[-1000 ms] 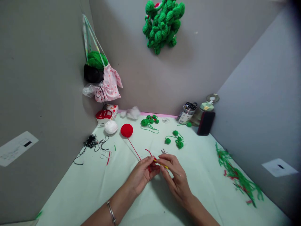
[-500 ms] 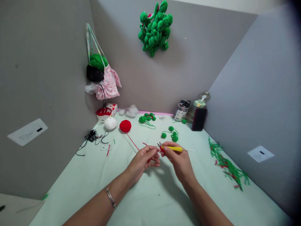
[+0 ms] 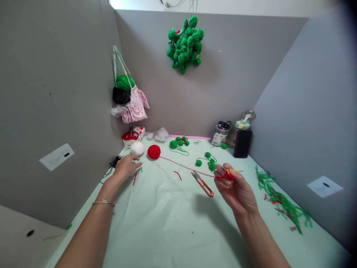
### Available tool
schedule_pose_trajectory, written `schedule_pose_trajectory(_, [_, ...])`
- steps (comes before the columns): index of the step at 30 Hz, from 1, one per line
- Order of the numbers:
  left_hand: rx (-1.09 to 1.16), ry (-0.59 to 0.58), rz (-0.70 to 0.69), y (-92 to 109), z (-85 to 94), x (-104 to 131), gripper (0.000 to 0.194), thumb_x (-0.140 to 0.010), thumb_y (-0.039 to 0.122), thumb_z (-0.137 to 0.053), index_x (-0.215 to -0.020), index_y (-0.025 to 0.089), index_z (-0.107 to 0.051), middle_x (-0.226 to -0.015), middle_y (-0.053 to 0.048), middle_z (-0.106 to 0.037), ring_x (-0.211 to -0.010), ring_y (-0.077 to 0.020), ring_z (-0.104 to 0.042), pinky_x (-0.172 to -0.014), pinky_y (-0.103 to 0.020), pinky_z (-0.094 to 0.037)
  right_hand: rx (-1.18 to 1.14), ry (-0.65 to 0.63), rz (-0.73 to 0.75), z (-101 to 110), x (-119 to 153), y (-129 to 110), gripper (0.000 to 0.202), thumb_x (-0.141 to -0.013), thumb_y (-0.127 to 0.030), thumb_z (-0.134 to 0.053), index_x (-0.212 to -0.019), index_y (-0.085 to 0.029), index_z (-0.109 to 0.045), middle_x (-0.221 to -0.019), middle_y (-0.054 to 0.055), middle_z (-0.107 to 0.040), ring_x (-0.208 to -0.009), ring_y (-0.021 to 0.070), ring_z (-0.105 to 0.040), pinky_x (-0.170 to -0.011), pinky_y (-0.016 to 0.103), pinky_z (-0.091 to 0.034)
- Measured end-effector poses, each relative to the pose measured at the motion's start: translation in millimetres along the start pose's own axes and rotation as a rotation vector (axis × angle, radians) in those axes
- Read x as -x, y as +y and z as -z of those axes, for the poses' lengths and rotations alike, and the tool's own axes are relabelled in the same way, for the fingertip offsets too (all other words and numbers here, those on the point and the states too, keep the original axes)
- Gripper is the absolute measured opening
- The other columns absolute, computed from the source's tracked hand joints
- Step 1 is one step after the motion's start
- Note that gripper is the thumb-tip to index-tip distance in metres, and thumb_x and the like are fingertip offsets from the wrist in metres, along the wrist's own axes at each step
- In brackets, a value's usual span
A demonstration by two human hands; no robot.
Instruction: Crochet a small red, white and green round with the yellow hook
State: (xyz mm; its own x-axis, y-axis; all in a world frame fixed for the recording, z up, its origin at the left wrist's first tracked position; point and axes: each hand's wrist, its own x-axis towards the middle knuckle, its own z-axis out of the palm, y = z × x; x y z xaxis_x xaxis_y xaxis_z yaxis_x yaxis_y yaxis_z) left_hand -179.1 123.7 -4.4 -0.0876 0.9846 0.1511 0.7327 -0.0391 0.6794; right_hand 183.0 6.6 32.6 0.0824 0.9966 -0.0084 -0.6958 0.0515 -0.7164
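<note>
The left hand had left the small red yarn piece for tangled black yarn near the tabletop's left edge, its grip hidden, apparently pausing the hookwork; the right hand's curled fingers held piece and yellow-handled hook.

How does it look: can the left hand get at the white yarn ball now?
Probably yes: the left hand is just in front of the white yarn ball, with nothing visible between them; the red yarn ball sits off to the right.
</note>
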Motion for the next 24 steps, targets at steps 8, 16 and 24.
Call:
schedule_pose_trajectory(8, [0.184, -0.066, 0.156, 2, -19.6, -18, 0.038, -0.1, 0.035, -0.069, -0.135, 0.02, -0.065, -0.138, -0.012, -0.067, -0.113, -0.0287, -0.07, -0.093, -0.05, -0.061, 0.088, -0.013, -0.085, -1, 1, 13, 0.025, -0.062, -0.029, -0.096, -0.078, -0.02, -0.079, -0.072, -0.001, -0.058, -0.054, 0.0044, -0.04, -0.046, 0.015, -0.041])
schedule_pose_trajectory(16, [0.807, -0.312, 0.011, 53, 0.3, 3, 0.034, -0.102, 0.039, -0.064, -0.127, 0.015, -0.067, -0.124, -0.013, -0.073, -0.109, -0.0271, -0.073, -0.097, -0.049, -0.061, 0.062, -0.076, -0.13, -7, 4, 16, 0.024, -0.063, -0.028, -0.094, -0.069, -0.017, -0.073, -0.077, 0.0, -0.059, -0.054, 0.0043, -0.041, -0.045, 0.016, -0.038])
schedule_pose_trajectory(24, [1.02, -0.407, -0.122, 102, -8.9, 70, 0.051, -0.104, 0.059, -0.049, -0.127, 0.02, -0.074, -0.141, -0.014, -0.073, -0.145, -0.0312, -0.055, -0.127, -0.05, -0.034, 0.231, -0.192, -0.23, -19, 8, 27, 0.022, -0.07, -0.032, -0.086, -0.078, -0.018, -0.071, -0.068, 0.0, -0.065, -0.046, 0.0045, -0.044, -0.041, 0.016, -0.026])
